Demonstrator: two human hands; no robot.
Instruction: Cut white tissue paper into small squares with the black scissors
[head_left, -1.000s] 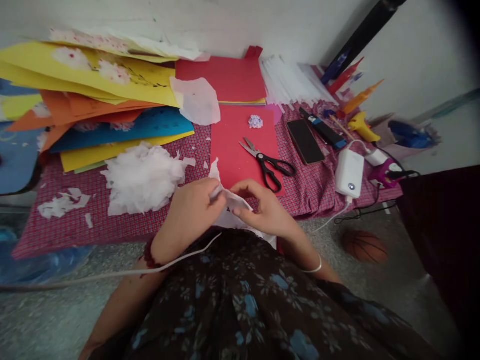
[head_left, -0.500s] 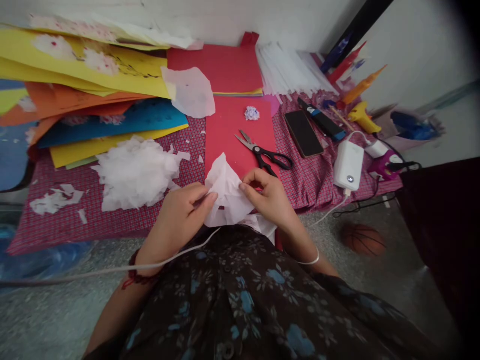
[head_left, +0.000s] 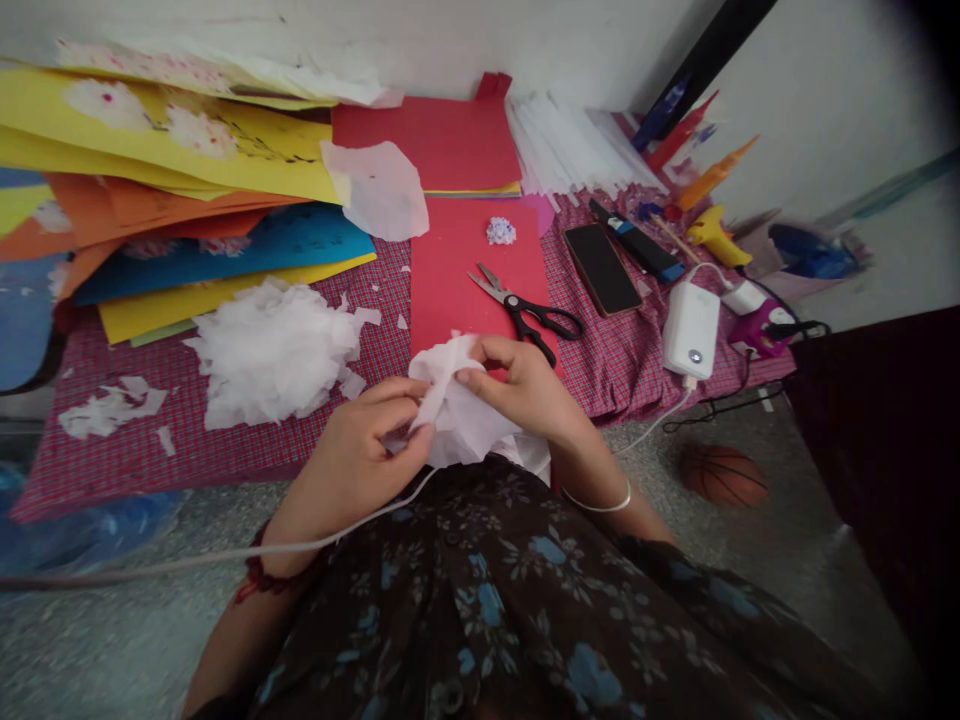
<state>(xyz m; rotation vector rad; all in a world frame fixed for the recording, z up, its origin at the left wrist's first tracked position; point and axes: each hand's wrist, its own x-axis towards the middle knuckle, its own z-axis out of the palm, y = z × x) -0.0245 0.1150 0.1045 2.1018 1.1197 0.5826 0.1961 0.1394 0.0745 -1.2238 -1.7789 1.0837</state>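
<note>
White thin paper [head_left: 472, 425] is gathered in folds between the two hands, pinched by thumb and fingers of both the left hand [head_left: 367, 435] and the right hand [head_left: 529, 390], at the near edge of a checked cloth [head_left: 210, 455]. Beyond it, scissors [head_left: 517, 305] lie mostly on a red sheet [head_left: 446, 275]; a white paper heap [head_left: 274, 350] sits to the left

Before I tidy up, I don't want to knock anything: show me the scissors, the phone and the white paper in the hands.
Scissors [head_left: 512, 302], head view: on the pivot between blades and handles.
Phone [head_left: 602, 268], head view: on the dark screen.
White paper [head_left: 469, 422], head view: on its loose lower part.
</note>
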